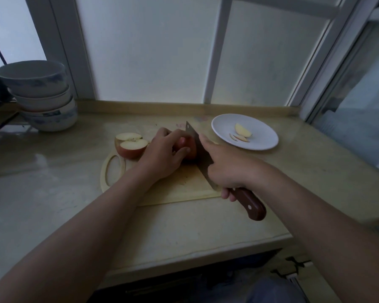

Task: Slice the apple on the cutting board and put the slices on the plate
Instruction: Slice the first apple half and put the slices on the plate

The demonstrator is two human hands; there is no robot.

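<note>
On the cutting board (162,191), the left hand (164,154) gripped the apple piece (189,149); the right hand (225,167) clutched the cleaver (198,149) against it.

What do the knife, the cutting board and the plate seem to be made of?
Knife: dull grey blade, likely steel; glossy red-brown handle with rivets, probably wood. Board: pale matte, wood or bamboo. Plate: smooth glossy white, likely ceramic, perhaps plastic.

Left hand (162,153) steadies apple (189,149); right hand (225,169) grips cleaver (198,147).
</note>
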